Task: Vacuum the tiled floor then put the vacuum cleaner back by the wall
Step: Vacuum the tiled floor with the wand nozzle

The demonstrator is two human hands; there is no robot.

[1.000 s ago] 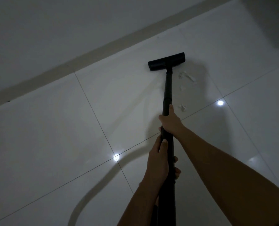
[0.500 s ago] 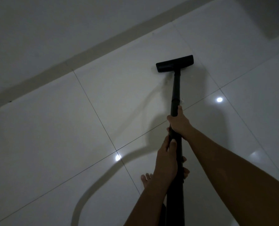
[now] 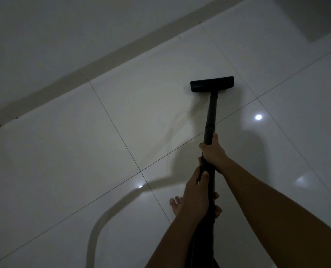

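The vacuum head (image 3: 212, 84) sits flat on the tiled floor (image 3: 64, 171) at about one o'clock, with the wall (image 3: 44, 35) beyond toward eleven. Both hands clamp the black tube (image 3: 211, 117), the right hand (image 3: 214, 151) higher and the left hand (image 3: 196, 196) below it, fingers wrapped round. The white scraps beside the head a second ago are gone, probably sucked up, though the light is dim. That patch looks done; more floor likely remains.

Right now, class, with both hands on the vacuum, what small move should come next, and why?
Probably slide the floor head sideways onto the next tile: the right hand and left hand both grip the tube, the head lies flat on the floor, and no scraps show around it.
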